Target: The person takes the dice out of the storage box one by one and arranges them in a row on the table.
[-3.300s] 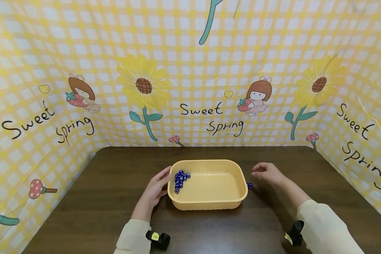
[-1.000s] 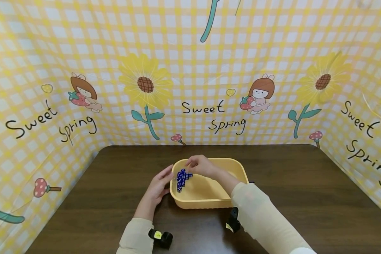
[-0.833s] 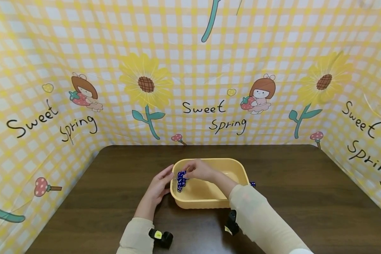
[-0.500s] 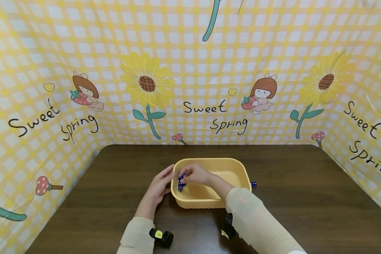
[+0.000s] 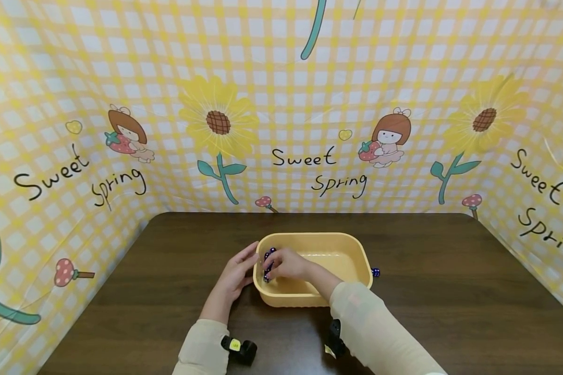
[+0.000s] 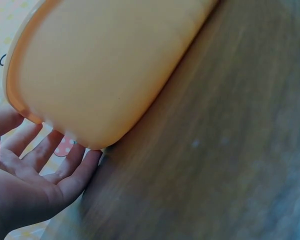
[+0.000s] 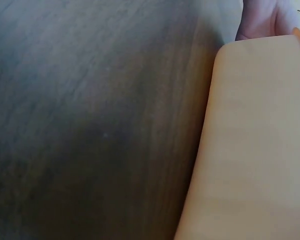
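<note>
Dice, blue with white dots: several, bunched inside the tub at its left end, partly covered by the right hand; count unreadable on my feed.

Wrist units, black, one at each pale sleeve: placed, I judge, so that I can watch each hand's work.

Left hand: fingers extended against the tub's outer left end, not wrapped round it; probably a brace, to keep the tub from sliding.

Right hand: lowered into the tub, fingers bent over the dice; whether one is pinched I cannot tell. I note both hands apart, the tub's left wall between them.

Tub: yellow, upright, long side toward me, which I take to ease reach from above.

Outlying dice, one or more: outside, just beside the tub's right end; contact unclear to me.

Bench: dark wood grain, carrying the tub.

Backdrop: yellow-and-white checked cloth behind the bench, presumably a screen.
</note>
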`<state>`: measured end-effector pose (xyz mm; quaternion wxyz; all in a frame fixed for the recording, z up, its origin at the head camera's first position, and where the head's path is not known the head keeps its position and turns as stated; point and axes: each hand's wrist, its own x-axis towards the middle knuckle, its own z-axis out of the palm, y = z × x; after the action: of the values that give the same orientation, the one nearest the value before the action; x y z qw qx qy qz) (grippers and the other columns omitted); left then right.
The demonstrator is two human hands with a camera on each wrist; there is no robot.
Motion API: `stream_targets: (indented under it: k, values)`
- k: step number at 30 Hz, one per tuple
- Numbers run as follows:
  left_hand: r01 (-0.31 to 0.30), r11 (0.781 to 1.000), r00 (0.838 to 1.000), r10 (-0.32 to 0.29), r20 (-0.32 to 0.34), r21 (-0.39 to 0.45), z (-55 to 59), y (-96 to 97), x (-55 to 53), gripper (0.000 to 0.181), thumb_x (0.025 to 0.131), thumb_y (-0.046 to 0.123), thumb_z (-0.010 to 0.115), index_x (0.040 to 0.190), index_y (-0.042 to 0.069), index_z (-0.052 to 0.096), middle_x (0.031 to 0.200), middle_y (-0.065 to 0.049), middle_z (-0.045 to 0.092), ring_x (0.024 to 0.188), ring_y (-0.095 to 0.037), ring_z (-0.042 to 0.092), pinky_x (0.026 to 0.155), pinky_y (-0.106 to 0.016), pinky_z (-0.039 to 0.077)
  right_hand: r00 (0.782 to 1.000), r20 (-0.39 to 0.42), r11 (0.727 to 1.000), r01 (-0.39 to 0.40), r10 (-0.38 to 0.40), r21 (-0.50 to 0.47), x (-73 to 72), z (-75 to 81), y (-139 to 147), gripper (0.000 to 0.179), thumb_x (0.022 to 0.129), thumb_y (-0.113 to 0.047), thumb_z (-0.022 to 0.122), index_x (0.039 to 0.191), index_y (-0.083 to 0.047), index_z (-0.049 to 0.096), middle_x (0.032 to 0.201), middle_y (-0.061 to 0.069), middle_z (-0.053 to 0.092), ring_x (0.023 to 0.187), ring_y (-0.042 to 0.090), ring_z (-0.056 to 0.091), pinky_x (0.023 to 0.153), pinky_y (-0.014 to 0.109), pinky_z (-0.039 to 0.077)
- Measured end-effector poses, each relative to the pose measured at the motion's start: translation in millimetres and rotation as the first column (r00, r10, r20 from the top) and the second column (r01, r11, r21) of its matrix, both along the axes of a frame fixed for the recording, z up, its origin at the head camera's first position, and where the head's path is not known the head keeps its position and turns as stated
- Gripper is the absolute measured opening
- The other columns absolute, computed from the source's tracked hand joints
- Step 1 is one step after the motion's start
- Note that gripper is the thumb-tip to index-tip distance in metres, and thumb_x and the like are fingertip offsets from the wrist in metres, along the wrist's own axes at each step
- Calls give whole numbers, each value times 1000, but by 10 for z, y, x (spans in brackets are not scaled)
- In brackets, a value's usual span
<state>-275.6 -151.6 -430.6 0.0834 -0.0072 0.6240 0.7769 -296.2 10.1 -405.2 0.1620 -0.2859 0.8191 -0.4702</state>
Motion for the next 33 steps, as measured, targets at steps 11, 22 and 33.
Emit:
stream_targets:
  k: [11,22,33]
  values:
    - [-6,1000,1000,6,3,-7,13,7,1,44,89,11,48,131,9,38,130,-15,36,112,-29,37,77,-43,41,999,-31,998,-18,20,64,12,-40,9,18,71,5,64,89,4,63,60,5,56,50,8,46,46,18,36]
    - [-5,1000,1000,5,-1,4,2,-1,11,44,88,12,48,131,10,38,130,-14,37,113,-30,36,78,-45,40,995,-91,996,-40,48,84,1,-93,4,18,70,6,64,87,4,64,56,2,54,47,5,45,45,17,37]
    - [-12,1000,1000,12,-8,9,7,-1,3,45,87,11,50,131,8,38,129,-15,37,112,-30,36,77,-43,41,988,-148,987,-7,32,163,11,-79,-23,14,67,5,67,80,-1,62,56,-3,51,51,4,44,48,17,36]
